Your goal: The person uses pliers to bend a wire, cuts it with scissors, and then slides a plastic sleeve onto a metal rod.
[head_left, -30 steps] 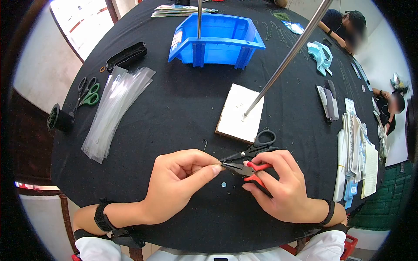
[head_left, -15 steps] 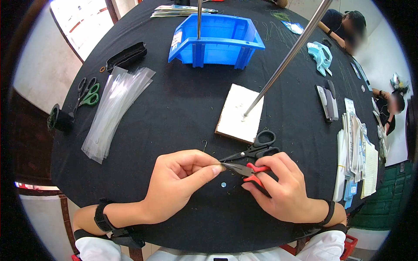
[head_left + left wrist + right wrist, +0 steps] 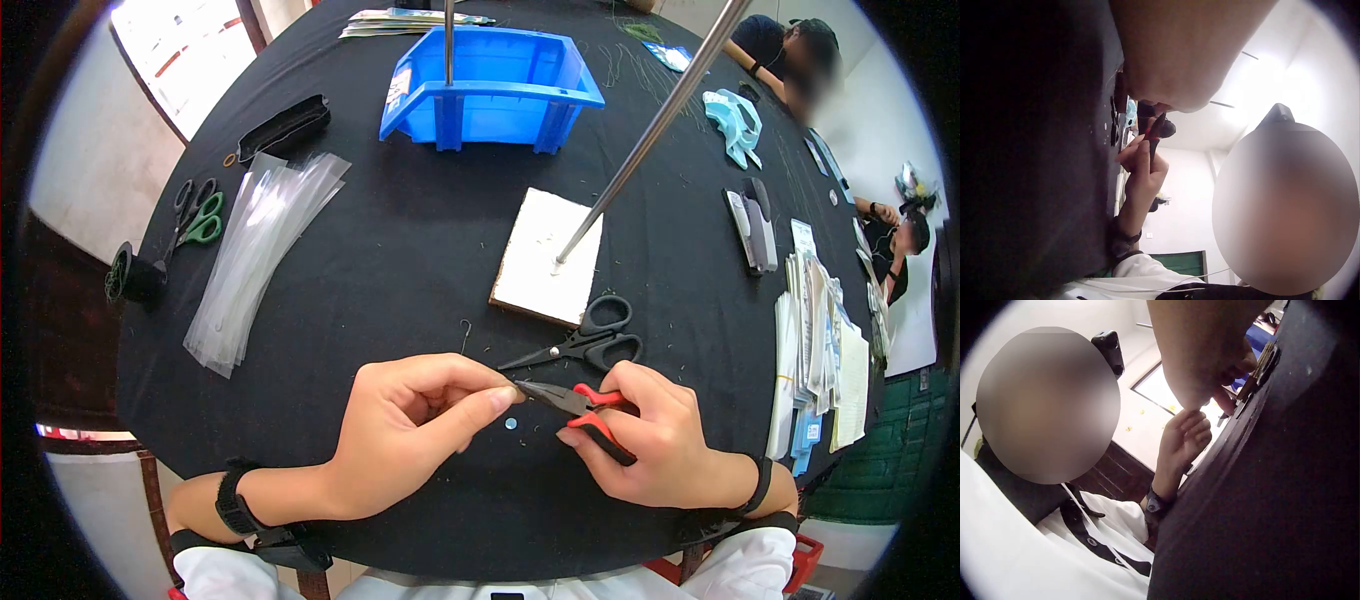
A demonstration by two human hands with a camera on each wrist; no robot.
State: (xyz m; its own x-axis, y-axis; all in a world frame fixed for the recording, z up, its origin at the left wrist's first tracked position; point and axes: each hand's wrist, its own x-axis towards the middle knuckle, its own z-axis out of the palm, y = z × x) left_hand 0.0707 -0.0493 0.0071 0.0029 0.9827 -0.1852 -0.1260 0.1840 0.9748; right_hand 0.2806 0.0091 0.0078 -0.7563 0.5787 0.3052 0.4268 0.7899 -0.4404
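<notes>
**Red-handled pliers, tip right up at the other hand's fingertips**

So the pliers were out in front of the person, near the front of the round table, nose pointing at the left hand. The right hand had its fingers and thumb wrapped around the red-and-black handles. The left had thumb and index finger pinched on some tiny item — too small and too hidden for me to say what. Couldn't tell whether the plier tips had hold of it too.

Just below the nose lay a little pale-blue disc, and just beyond the pliers were black scissors, blades pointing left. A small bent hook lay near the left knuckles.

Further out, a white-topped block had a metal rod slanting up from it, with a blue bin behind. Clear plastic strips were fanned out on the left; on the right, a stapler and a pile of papers. Two more people sat off at the far right — faces blurred.
</notes>
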